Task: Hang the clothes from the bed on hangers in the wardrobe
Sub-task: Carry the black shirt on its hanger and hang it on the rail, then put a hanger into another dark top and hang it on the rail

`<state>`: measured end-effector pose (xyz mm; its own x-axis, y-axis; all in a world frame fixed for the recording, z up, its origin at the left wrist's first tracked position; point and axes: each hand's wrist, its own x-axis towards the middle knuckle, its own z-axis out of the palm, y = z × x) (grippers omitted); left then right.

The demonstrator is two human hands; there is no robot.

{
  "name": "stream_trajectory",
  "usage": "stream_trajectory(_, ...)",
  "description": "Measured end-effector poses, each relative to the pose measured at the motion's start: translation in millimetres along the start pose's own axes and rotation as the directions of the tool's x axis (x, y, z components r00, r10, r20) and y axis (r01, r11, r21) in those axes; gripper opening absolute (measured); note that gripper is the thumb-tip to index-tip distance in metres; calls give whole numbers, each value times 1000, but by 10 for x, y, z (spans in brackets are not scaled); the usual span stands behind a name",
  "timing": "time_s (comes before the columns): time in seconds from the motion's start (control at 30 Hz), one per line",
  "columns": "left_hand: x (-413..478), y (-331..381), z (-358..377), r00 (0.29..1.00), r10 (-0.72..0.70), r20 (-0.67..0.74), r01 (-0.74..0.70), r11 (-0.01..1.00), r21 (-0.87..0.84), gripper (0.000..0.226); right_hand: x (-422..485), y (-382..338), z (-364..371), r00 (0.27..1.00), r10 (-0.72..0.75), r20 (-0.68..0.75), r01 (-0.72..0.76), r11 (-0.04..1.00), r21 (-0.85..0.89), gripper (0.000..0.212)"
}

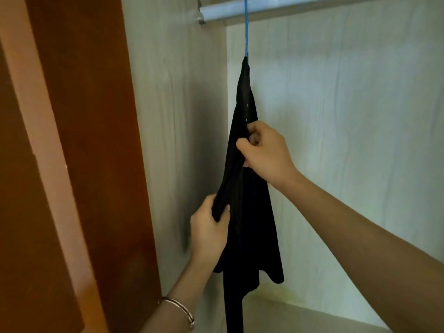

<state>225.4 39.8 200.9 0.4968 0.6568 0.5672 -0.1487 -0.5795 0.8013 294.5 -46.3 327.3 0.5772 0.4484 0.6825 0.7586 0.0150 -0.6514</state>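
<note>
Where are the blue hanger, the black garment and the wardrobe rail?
blue hanger (246, 30): head view, on the thin neck below the rail.
black garment (249, 236): head view, on the hanging cloth between the two hands.
wardrobe rail (312, 7): head view, on the pale bar right of the hook.

Both your arms reach up and forward, bare to the wrists. Your right hand (266, 150) sits higher, fingers curled shut in a pinch, while your left hand (209, 227) grips below it, thumb clamped across, wrist banded with a thin bracelet (179, 308)
</note>
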Motion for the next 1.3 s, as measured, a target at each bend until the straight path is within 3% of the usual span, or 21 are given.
stream_trajectory(0.07, -51, 14, 15, 1000, 7, -8, -7, 999, 44, 19, -54, 26, -21, 998, -8, 55, 6, 999, 39, 7)
stream_trajectory(0.2, -283, 3, -34, 999, 30, -17, -28, 994, 110, 10, -319, 168, 4, 987, 17, 159, -35, 993, 114, 21)
stream_trajectory(0.3, -637, -154, -119, 999, -23, 26, 18, 986, 164, 14, -805, 569, 118, 947, 96, 305, -148, 977, 153, 13)
stream_trajectory(0.37, -945, -354, -198, 992, -101, 71, 83, 973, 215, 17, -1286, 947, 233, 875, 214, 435, -283, 954, 101, 8)
stream_trajectory(0.53, -1988, -1008, -499, 929, -337, 155, 248, 875, 415, 17, -2748, 1715, 546, 585, 513, 628, -575, 808, -125, 22)
stream_trajectory(0.63, -2837, -1313, -850, 788, -594, 165, 438, 728, 527, 17, -3449, 1923, 715, 378, 578, 723, -560, 765, -319, 22)
stream_trajectory(0.73, -3706, -1471, -1321, 614, -785, 82, 649, 561, 514, 19, -3971, 2053, 888, 161, 618, 769, -471, 733, -491, 22)
stream_trajectory(0.83, -4484, -1543, -1763, 431, -902, -17, 800, 373, 470, 34, -4355, 2087, 1075, -41, 595, 803, -358, 741, -568, 17)
stream_trajectory(1.0, -5562, -1541, -2312, 51, -985, -163, 961, 4, 277, 38, -4825, 2090, 1402, -311, 588, 747, -144, 748, -648, 9)
stream_trajectory(1.07, -5861, -1600, -2464, -54, -970, -237, 997, -65, 40, 52, -4929, 2115, 1545, -346, 623, 702, -61, 732, -679, 17)
stream_trajectory(1.13, -6097, -1713, -2645, -156, -942, -297, 984, -123, -127, 44, -4985, 2118, 1787, -341, 649, 680, 12, 726, -688, 20)
stream_trajectory(1.23, -6214, -1928, -2978, -382, -908, -169, 831, -258, -493, 18, -4967, 1932, 2311, -326, 694, 642, 150, 708, -690, 31)
stream_trajectory(1.3, -6179, -2048, -3178, -470, -874, -127, 741, -313, -594, 15, -4859, 1689, 2742, -342, 713, 612, 216, 694, -687, 35)
